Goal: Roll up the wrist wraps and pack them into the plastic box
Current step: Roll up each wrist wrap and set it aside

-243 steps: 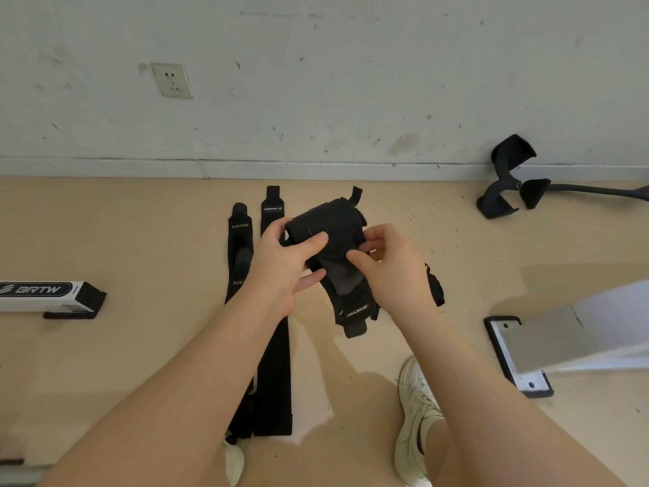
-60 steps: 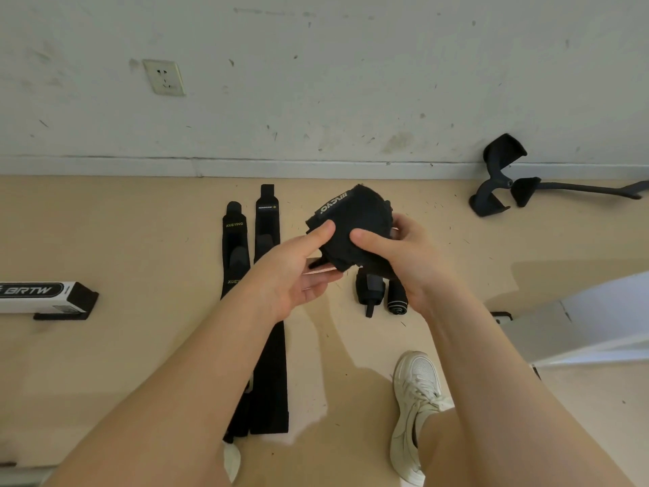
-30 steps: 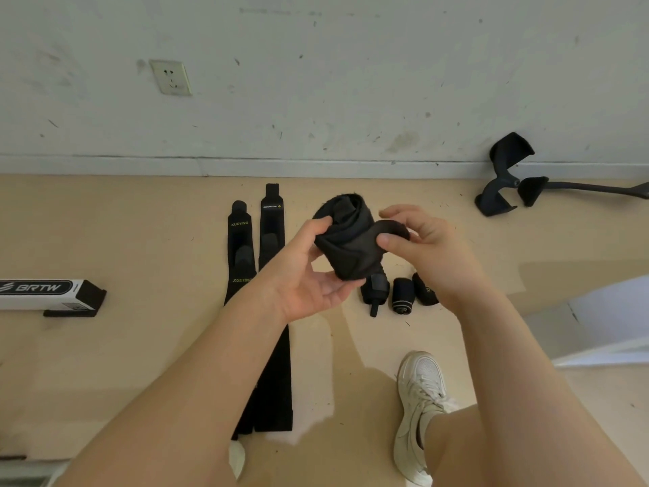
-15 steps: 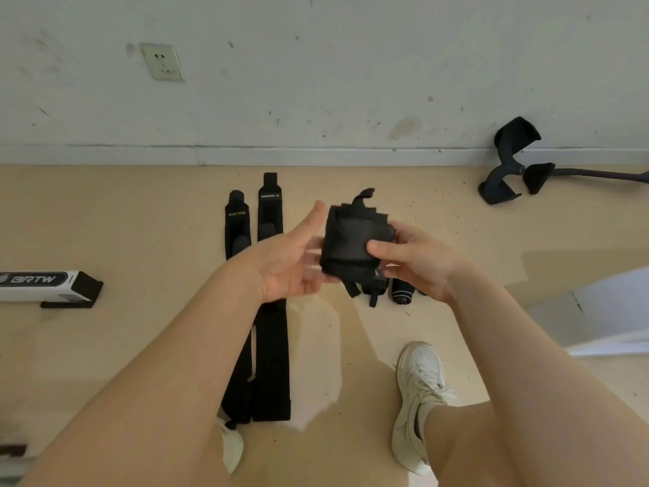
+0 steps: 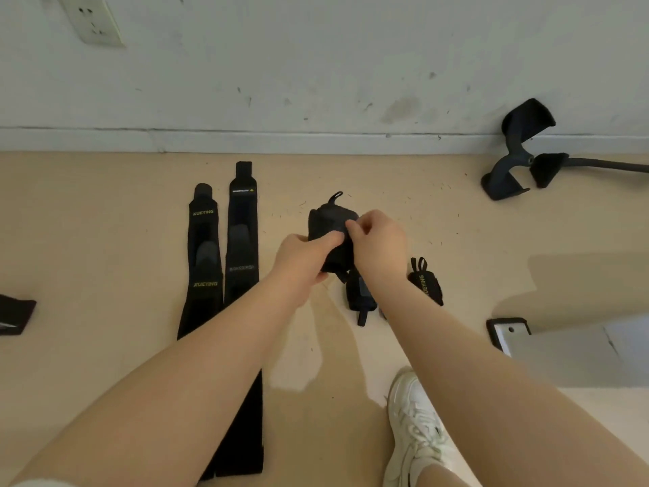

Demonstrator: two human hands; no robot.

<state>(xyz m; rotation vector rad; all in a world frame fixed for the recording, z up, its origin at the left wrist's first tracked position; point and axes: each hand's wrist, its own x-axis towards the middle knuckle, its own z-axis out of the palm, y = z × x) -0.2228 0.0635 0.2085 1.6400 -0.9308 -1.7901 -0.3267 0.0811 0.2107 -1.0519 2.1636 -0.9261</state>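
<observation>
A black rolled wrist wrap (image 5: 330,224) is held above the floor between both hands, its thumb loop sticking up. My left hand (image 5: 302,256) grips its lower left side. My right hand (image 5: 377,240) pinches its right edge with thumb and fingers. Two flat, unrolled black wraps (image 5: 205,254) (image 5: 242,240) lie side by side on the floor to the left. Rolled wraps lie on the floor under my hands: one (image 5: 360,295) below my right wrist, one marked XUEYING (image 5: 425,281) to its right. No plastic box is in view.
A white wall with a socket (image 5: 92,21) runs along the back. A black padded handle with a cable (image 5: 519,152) lies at the far right. A white beam with a black foot plate (image 5: 509,333) sits at right. My white shoe (image 5: 416,430) is below. A black pad (image 5: 14,312) shows at the left edge.
The wrap went from a loose strip to a tight roll. Over the last half second both hands closed tighter on it, and the view dipped down and closer.
</observation>
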